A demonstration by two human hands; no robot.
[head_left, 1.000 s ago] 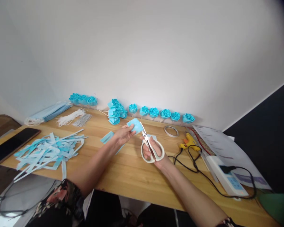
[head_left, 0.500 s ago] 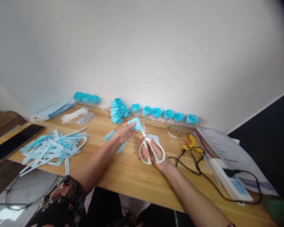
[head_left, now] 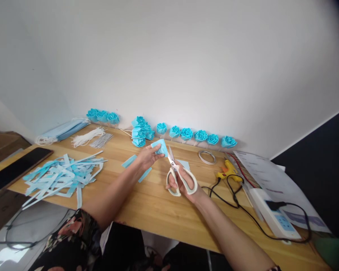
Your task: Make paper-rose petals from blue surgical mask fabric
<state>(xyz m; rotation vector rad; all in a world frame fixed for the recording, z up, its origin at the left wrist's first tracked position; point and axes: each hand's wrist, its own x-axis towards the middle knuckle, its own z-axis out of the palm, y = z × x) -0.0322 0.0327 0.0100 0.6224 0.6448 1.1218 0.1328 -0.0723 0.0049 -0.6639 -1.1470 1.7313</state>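
Note:
Pinched between the thumb and fingers of my left hand (head_left: 149,156) is a small light-blue square of thin fabric (head_left: 163,146). My right hand (head_left: 186,186) grips scissors (head_left: 173,164) with large white handles, fingers through the loops. Their blades stand apart, pointing up beside the square's right edge; whether they touch it I cannot tell. Behind the scissors a pale blue piece (head_left: 183,164) lies on the wooden table (head_left: 155,210). Two blue strips, one of them this strip (head_left: 129,161), lie near my left forearm, which partly covers the other.
Blue fabric roses (head_left: 187,134) line the wall, with a bunch (head_left: 139,131) among them. On the left are cut strips (head_left: 64,175), a phone (head_left: 18,167), face masks (head_left: 63,130) and white cords (head_left: 87,137). At right are a wire coil (head_left: 207,157), yellow glue gun (head_left: 228,171) and power strip (head_left: 277,216).
My left hand has shifted slightly left and up with the blue square, whose edge is now a little tilted. The scissor blades look slightly wider apart and tilt more to the left.

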